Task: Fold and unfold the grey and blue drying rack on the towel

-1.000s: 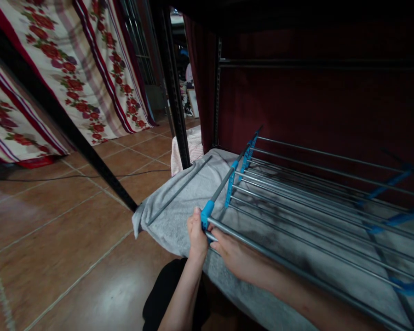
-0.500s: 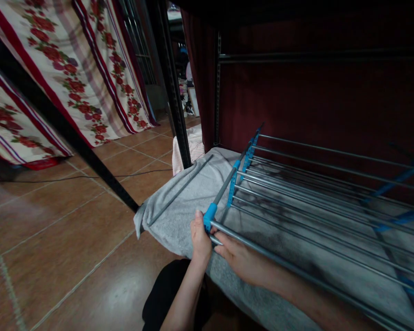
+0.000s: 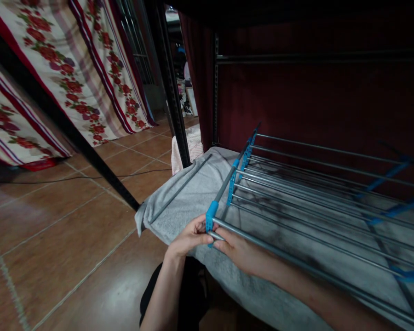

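A metal rack (image 3: 296, 184) of grey rods with blue plastic joints lies over a grey cloth. At its near left corner is a blue corner joint (image 3: 211, 216). My left hand (image 3: 192, 236) pinches this joint from the left, its thumb near the end of a short lower rod (image 3: 216, 235). From the right, my right hand (image 3: 232, 246) grips that lower rod just below the long front rod; some of its fingertips are hidden behind the joint. A loose grey rod (image 3: 181, 188) lies on the cloth at the left.
The grey cloth (image 3: 172, 225) covers a low shelf between black metal posts (image 3: 174, 101). A slanting black bar (image 3: 103, 170) crosses the left side. Flowered curtains (image 3: 79, 87), a tiled floor (image 3: 72, 239) with a thin cable, and a dark red curtain (image 3: 296, 101) surround it.
My left hand has shifted from being wrapped on the joint to its left and lower side, with the thumb now by the lower rod. My right hand stays close to the same place.
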The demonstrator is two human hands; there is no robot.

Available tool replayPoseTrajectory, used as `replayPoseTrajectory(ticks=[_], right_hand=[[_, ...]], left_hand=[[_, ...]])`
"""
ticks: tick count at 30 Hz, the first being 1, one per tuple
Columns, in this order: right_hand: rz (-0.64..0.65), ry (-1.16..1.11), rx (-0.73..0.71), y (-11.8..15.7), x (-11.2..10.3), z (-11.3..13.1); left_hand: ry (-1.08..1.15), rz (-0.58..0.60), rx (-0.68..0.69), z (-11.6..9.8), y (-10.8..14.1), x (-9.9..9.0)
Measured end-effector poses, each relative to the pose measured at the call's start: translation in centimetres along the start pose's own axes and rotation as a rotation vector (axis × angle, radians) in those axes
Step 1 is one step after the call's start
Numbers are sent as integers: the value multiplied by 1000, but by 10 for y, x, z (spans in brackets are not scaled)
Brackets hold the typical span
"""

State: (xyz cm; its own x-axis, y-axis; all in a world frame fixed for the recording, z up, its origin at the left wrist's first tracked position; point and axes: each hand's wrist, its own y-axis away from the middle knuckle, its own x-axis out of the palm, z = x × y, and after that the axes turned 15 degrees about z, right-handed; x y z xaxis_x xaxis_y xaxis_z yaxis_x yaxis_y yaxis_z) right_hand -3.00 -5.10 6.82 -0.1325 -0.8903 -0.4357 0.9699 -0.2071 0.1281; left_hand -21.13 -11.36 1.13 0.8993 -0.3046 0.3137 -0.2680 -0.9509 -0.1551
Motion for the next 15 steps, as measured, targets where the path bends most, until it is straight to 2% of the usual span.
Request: replayPoseTrajectory(ticks=[7,15], right_hand=[[-44,34,9,1,1,1],[-27,137,50,4,2,5]], left_hand=[[58,-116,-6,13,-4,2],[75,-114,27,9,-5,2]])
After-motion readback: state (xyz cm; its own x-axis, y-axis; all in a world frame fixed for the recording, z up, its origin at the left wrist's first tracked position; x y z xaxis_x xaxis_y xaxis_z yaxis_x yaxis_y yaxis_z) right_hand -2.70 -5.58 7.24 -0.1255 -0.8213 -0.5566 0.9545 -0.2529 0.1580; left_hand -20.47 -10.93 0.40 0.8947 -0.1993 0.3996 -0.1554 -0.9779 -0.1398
